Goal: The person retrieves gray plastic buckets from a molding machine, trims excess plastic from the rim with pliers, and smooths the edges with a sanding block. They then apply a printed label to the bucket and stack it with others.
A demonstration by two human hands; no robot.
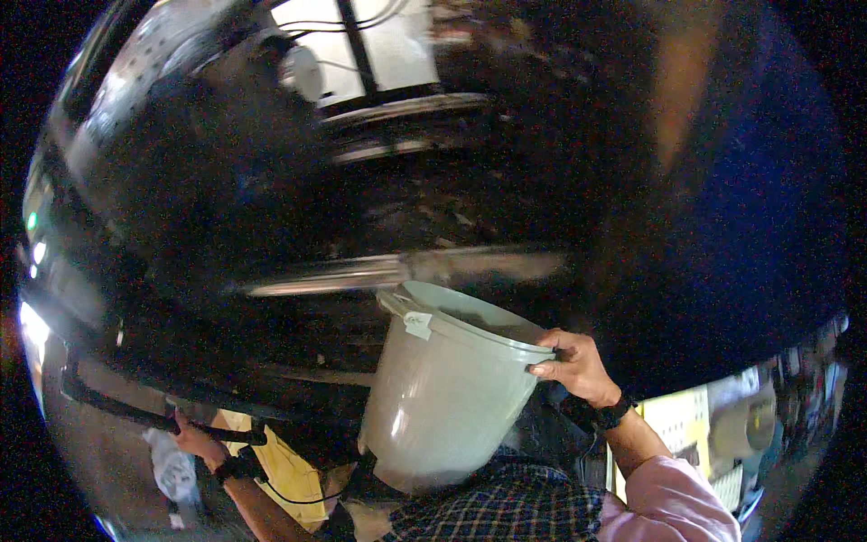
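Observation:
A pale grey-green plastic bucket (pixel 452 397) with a small white label near its rim hangs tilted in front of me. My right hand (pixel 578 366) is closed on the right side of its rim, thumb outside and fingers over the edge. Only a dark part of the bucket's inside shows, so its contents cannot be made out. At the lower left, my left hand (pixel 196 440) is closed round a black bar (pixel 126 408), which runs from the far left toward my body. Dark bands circle both wrists.
Beyond the bucket lies a large dark space with blurred metal edges (pixel 330 275). A dark blue surface (pixel 759 208) fills the right. Yellow material (pixel 293 470) and a clear plastic bag (pixel 173 470) are at the lower left. Yellow and white crates (pixel 677 429) stand at the lower right.

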